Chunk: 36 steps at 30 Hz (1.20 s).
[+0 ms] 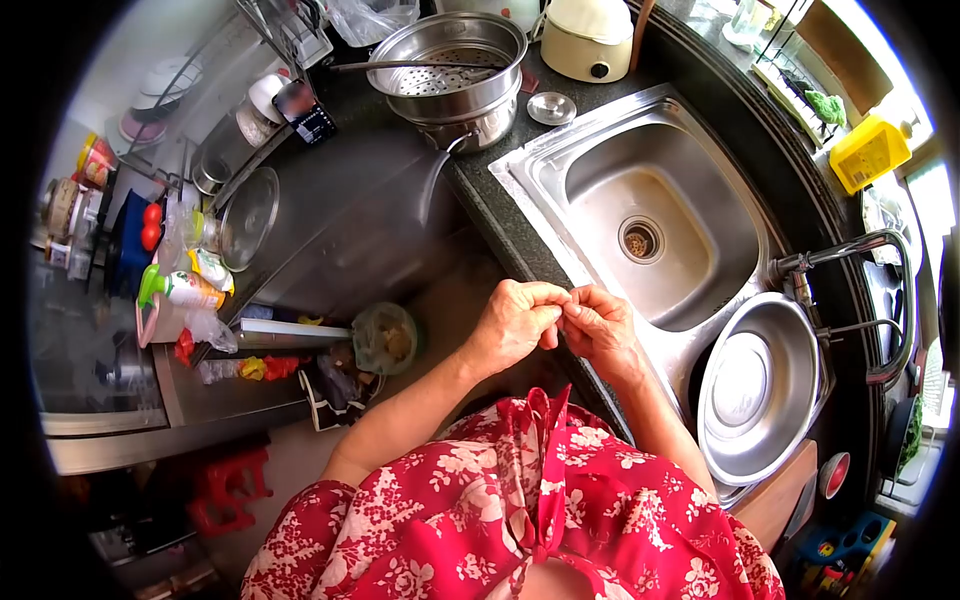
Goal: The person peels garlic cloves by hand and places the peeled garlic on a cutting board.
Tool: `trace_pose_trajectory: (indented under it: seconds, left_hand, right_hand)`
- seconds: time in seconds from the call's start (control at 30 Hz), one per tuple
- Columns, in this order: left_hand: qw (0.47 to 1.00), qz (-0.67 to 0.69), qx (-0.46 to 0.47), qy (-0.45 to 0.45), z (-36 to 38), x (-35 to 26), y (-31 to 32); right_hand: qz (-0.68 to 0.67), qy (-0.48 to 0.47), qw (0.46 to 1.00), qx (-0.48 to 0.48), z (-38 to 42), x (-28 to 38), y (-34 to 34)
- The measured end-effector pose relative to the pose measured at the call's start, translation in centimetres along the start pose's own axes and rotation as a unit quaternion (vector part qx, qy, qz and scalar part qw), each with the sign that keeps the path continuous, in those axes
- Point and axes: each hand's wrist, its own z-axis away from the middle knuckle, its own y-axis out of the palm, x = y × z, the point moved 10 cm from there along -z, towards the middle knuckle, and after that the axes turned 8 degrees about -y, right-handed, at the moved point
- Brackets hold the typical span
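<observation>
My left hand [515, 325] and my right hand [600, 328] meet at the fingertips over the front edge of the counter, beside the sink. Both are closed in a pinch, thumbs and forefingers pressed together. Whatever is between them, if anything, is too small to make out. Just beyond them lies the steel sink [610, 190], with small brown bits in its drain [640, 240]. A wide steel basin [757, 388] rests in the second bowl, to the right of my right hand.
A steamer pot [450, 85] with a perforated tray stands at the back, near a cream cooker [587, 40]. The faucet [895, 300] arches at the right. Bottles [190, 290] crowd the left counter. A lined bin [385, 338] sits below, left of my arms.
</observation>
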Motion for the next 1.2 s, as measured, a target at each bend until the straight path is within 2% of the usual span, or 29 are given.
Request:
trace_pose_trajectory:
  seconds: [0.07,0.1,0.13,0.23,0.37,0.47,0.53,0.63,0.73,0.9,0.93,0.97,1.03,1.13,1.2]
  left_hand:
    - [0.972,0.234,0.019,-0.033,0.1,1.1,-0.5]
    - [0.954,0.290,0.056,-0.055,0.3,1.3,-0.6]
    - [0.954,0.291,0.057,-0.053,0.5,1.4,-1.1]
    - [0.894,0.421,0.140,-0.063,1.6,2.3,-1.5]
    - [0.876,0.462,0.126,-0.056,4.7,3.2,-3.9]
    - [0.875,0.473,0.085,-0.059,5.0,4.9,-5.2]
    - [0.878,0.468,0.093,-0.041,5.8,5.3,-5.7]
    - [0.882,0.458,0.087,-0.071,7.0,5.8,-6.0]
    - [0.884,0.451,0.082,-0.088,6.7,7.2,-5.6]
    - [0.905,0.401,0.080,-0.120,6.8,7.7,-5.6]
    - [0.908,0.387,0.099,-0.131,6.8,7.3,-4.6]
    - [0.910,0.380,0.082,-0.143,7.2,6.9,-4.3]
    - [0.920,0.351,0.103,-0.137,6.9,5.9,-2.5]
    - [0.944,0.266,0.160,-0.115,7.2,4.8,1.4]
    - [0.952,0.220,0.182,-0.115,7.0,4.7,5.5]
  right_hand:
    - [-0.113,0.013,0.993,0.009,0.1,-0.4,0.5]
    - [-0.152,0.009,0.988,0.009,0.2,-0.3,0.7]
    - [-0.150,0.009,0.989,0.009,0.4,-0.3,0.9]
    - [-0.253,0.026,0.967,-0.014,1.2,-1.6,1.2]
    - [-0.312,0.041,0.949,-0.009,2.5,-4.2,3.5]
    - [-0.297,0.043,0.954,-0.019,2.7,-5.9,3.5]
    - [-0.245,0.045,0.964,-0.096,3.5,-7.0,2.8]
    - [-0.205,0.014,0.974,-0.098,4.6,-7.1,3.3]
    - [-0.199,-0.008,0.979,-0.052,5.8,-6.7,3.2]
    - [-0.148,-0.025,0.986,-0.070,8.9,-6.0,2.4]
    - [-0.127,-0.027,0.989,-0.073,9.8,-5.6,2.4]
    - [-0.106,-0.012,0.987,-0.117,10.9,-5.1,2.4]
    - [-0.141,-0.053,0.985,-0.089,12.2,-3.8,2.6]
    - [-0.146,-0.076,0.972,-0.166,16.3,-2.6,1.4]
    - [-0.153,-0.045,0.963,-0.217,19.3,-2.5,-0.6]
